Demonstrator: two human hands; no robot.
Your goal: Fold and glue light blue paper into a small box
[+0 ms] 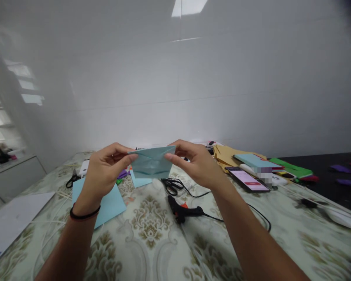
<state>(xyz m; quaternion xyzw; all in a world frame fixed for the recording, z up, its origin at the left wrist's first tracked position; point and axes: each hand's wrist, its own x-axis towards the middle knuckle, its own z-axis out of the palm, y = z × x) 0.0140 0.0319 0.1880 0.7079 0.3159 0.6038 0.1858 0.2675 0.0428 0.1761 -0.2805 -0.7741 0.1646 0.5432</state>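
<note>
A folded piece of light blue paper (153, 164) is held up above the table between my two hands, creases running across its face. My left hand (108, 166) pinches its upper left corner between thumb and fingers. At the upper right corner, my right hand (193, 162) grips it the same way. Below and to the right lies a black glue gun (184, 210) with an orange part and a cord. Flat light blue paper (109, 207) rests beneath my left forearm, and another blue sheet (140, 180) shows partly behind the folded piece.
Black scissors (73, 178) lie at the left, near a white sheet (16, 220). On the right are a phone (247, 179), yellow-brown envelopes (231, 154) and green material (292, 167). A coiled black cable (173, 186) sits mid-table. A tiled wall (175, 78) stands behind.
</note>
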